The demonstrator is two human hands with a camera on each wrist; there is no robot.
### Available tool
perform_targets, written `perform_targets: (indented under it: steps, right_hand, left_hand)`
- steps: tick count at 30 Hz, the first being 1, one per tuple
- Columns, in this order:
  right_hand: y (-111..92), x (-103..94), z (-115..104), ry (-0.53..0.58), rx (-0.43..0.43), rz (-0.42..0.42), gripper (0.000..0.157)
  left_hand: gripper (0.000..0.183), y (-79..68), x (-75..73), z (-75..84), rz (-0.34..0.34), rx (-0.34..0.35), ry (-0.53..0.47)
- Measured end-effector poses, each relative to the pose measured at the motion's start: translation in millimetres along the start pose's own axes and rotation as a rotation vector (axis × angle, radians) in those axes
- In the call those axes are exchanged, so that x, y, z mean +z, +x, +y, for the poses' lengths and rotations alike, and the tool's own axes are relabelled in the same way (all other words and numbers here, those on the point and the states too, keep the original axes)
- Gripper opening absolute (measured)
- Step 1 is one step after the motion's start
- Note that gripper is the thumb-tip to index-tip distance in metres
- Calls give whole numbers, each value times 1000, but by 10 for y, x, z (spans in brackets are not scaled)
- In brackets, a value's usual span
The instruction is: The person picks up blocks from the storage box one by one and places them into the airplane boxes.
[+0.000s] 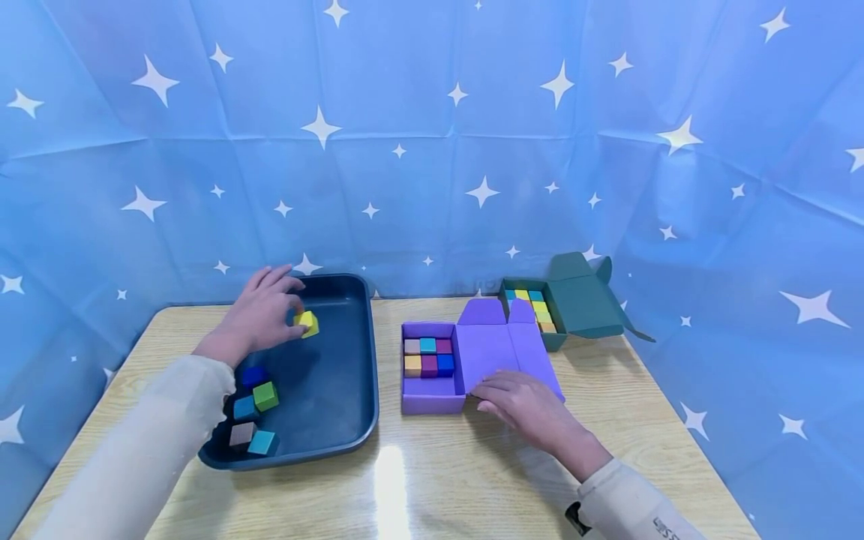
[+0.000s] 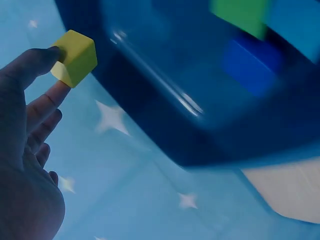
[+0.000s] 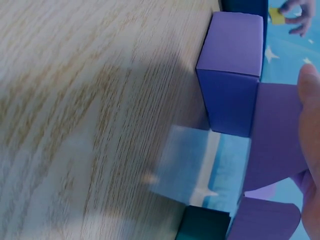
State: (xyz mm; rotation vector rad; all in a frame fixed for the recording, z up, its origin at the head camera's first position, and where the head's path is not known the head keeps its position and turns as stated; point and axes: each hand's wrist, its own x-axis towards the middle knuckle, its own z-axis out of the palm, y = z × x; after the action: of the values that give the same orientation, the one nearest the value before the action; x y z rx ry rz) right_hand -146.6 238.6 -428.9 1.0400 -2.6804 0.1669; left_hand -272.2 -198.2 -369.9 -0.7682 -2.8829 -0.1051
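Between thumb and fingertip, my left hand (image 1: 265, 311) pinches a yellow cube (image 1: 307, 323), held above the far left part of a dark blue tray (image 1: 373, 360). The left wrist view shows that same yellow cube (image 2: 75, 59) at the fingertips. Green, blue, teal and brownish cubes lie in the tray's near left part, among them a green cube (image 1: 266, 396). My right hand (image 1: 523, 409) rests on the opened lid (image 1: 486, 352) of a purple box (image 1: 433, 406). Two rows of coloured cubes sit in that box, with bare floor showing in front of them.
Behind the purple box, at the back right, stands a dark green box (image 1: 556, 341) holding several cubes, its lid (image 1: 589, 304) folded out to the right. A blue starry cloth (image 1: 432, 165) hangs behind the wooden table (image 1: 432, 480).
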Motion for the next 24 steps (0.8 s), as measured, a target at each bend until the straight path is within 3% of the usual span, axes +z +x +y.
perform_targets:
  steps: [8,16,24]
  right_hand:
    - [0,2,-5,6,6,-6,26]
    - [-3,-1,-9,4,17,-19,27]
    - [-8,-2,-9,3,24,-23,27]
  left_hand:
    - [30,266,-53,574,53,121,12]
    - [31,468,10,1017,23,191,26]
    - [30,532,232,1343,-69,242,16]
